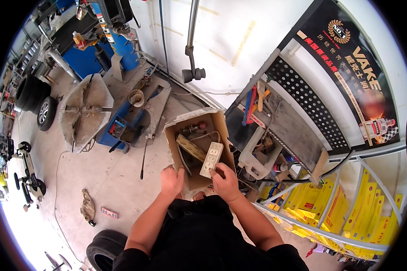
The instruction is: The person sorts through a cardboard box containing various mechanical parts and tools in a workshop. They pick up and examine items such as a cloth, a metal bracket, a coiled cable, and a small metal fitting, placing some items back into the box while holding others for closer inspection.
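Note:
An open cardboard box (pixel 226 128) is held up in front of my body. My left hand (pixel 172 180) is closed on the near left edge of its wall. Inside the box lie a yellowish-brown long piece (pixel 191 147), a cable, and a part with a reddish end (pixel 199 127). A dirty white power strip (pixel 211 159) leans at the box's right side, and my right hand (pixel 224 179) grips its lower end between thumb and fingers. Part of the box's contents is hidden behind the strip.
To the left stands a tire changer with a round metal turntable (pixel 86 113). A tool cart (pixel 298 126) with pliers is on the right, beside a rack of yellow boxes (pixel 321 203). Tires (pixel 105 248) and a rag-like brown item (pixel 87 207) lie on the floor.

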{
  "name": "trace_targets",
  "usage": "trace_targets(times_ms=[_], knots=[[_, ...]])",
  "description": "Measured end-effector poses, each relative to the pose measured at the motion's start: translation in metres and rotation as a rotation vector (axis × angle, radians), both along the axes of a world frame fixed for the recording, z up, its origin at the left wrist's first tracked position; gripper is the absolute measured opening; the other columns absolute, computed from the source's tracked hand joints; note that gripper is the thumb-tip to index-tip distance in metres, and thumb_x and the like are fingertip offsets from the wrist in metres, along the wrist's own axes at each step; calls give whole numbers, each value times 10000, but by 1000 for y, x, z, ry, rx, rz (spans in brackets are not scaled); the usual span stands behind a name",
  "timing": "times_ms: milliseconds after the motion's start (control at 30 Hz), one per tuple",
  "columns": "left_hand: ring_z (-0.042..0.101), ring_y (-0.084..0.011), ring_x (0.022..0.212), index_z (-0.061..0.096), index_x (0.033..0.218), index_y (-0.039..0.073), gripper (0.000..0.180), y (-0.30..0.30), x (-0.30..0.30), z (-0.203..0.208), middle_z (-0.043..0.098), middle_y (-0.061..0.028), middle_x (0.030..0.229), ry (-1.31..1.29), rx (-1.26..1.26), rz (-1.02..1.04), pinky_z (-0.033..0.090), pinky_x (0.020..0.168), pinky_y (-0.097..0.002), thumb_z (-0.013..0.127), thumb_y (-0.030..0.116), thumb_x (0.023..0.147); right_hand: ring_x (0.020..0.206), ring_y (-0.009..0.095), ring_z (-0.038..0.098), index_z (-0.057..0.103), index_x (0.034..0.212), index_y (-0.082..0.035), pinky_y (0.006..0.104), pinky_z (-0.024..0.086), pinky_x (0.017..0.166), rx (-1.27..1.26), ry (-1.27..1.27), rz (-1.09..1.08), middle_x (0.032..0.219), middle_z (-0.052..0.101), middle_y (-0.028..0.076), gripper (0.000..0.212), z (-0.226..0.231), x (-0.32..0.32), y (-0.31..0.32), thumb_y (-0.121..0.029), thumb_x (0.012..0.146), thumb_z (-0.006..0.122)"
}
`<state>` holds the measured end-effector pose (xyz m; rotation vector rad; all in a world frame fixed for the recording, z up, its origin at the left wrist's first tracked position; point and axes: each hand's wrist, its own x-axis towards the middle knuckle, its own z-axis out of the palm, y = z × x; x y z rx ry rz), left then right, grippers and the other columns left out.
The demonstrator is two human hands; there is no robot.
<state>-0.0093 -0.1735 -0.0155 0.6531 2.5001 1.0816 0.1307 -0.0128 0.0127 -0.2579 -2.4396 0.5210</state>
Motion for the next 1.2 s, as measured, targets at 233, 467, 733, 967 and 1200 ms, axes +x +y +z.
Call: trace_targets(times_ms=[233,467,733,967,1200], knots=[[580,-478,672,557,657,-79,385,2,-5,2,565,-314,661,96,19,-24,463,622,-518,576,246,861,763,266,600,645,831,-52,348,504,646,21,-23,8,986,603,97,109,7,5,-1,-62,732,690],[579,-478,664,557,645,-77,401,2,1,6,569,-315,667,107,-41,-27,464,625,-523,577,264,855,899,267,552,611,898,-76,365,463,788,71,-206,160,1036,572,75,242,15,6,6,-79,657,624],[581,-476,667,560,647,-78,406,5,2,16,570,-312,664,105,-59,-36,471,633,-519,565,268,859,918,279,546,601,929,-59,378,465,812,16,-328,243,965,582,84,244,14,-5,7,-87,687,617],[587,-471,677,563,656,-80,413,1,0,15,577,-311,676,102,-82,-14,473,643,-515,562,278,861,912,375,587,592,996,-21,434,491,803,-419,-507,-165,990,591,171,271,16,-8,-5,-130,754,647],[585,-474,689,564,663,-83,417,-3,-1,9,578,-316,685,108,-76,-29,469,660,-520,566,285,860,928,380,593,585,1047,-31,448,484,813,-519,-510,-114,1031,585,187,331,12,-9,-6,-167,758,670]])
